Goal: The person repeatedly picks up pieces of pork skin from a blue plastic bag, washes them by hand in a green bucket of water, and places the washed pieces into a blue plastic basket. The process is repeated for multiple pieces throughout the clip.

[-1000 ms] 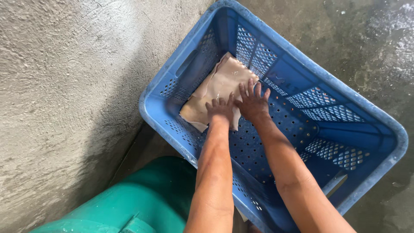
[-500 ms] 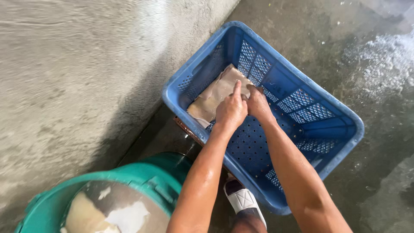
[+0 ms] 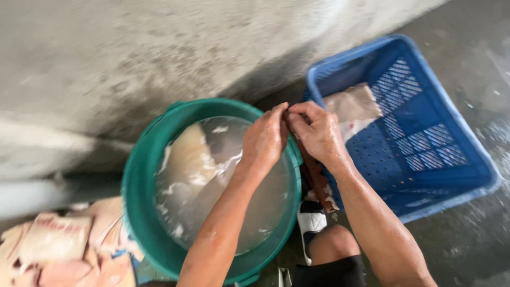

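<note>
My left hand (image 3: 265,139) and my right hand (image 3: 317,130) meet fingertip to fingertip over the right rim of a green round tub (image 3: 139,175). Both are wet, with fingers curled closed, and I see nothing held in them. The tub holds cloudy water with pale sheets (image 3: 186,159) lying under the surface. To the right stands a blue perforated plastic crate (image 3: 425,175) with a wet beige flat bag (image 3: 353,103) lying in its far corner. A brown strip (image 3: 316,178) lies between tub and crate, below my right wrist.
A rough concrete wall (image 3: 159,48) runs along the back. A heap of pinkish-beige flat bags (image 3: 58,244) lies at the lower left. My knee (image 3: 334,242) and a white sandal (image 3: 311,223) sit between tub and crate. The concrete floor (image 3: 467,250) is wet.
Both hands have left the beige bag in the crate and drawn back to the tub's rim. The view has swung left, bringing the whole tub and the heap of bags into sight.
</note>
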